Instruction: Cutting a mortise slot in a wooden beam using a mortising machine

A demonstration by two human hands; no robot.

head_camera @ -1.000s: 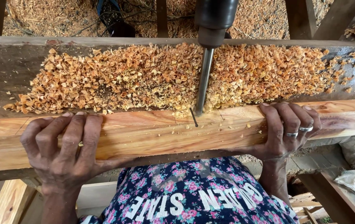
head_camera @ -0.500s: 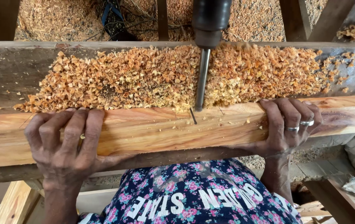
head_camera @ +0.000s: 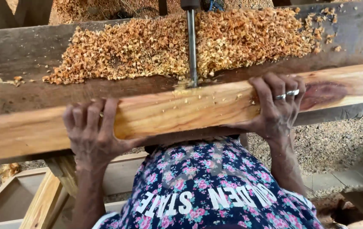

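Plank: your wooden plank (head_camera: pixel 190 112) lies across the surface (head_camera: pixel 16 55), under the drill bit (head_camera: pixel 192 46).
Handling: stiff, likely heavy; shavings (head_camera: pixel 147 46) can slip.
Grip: left hand (head_camera: pixel 91 131) and right hand (head_camera: pixel 277 104) clamp the near edge either side of the bit.

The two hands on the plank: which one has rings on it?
The right hand: two silvery rings show on its fingers, gripping the pale plank right of the drill bit. The left hand wears none.

I see a pale yellow-orange plank (head_camera: pixel 198 108) with reddish stain, orange-brown shavings (head_camera: pixel 181 42), grey weathered beam (head_camera: pixel 16 51), navy shirt (head_camera: pixel 207 182) with pink flowers
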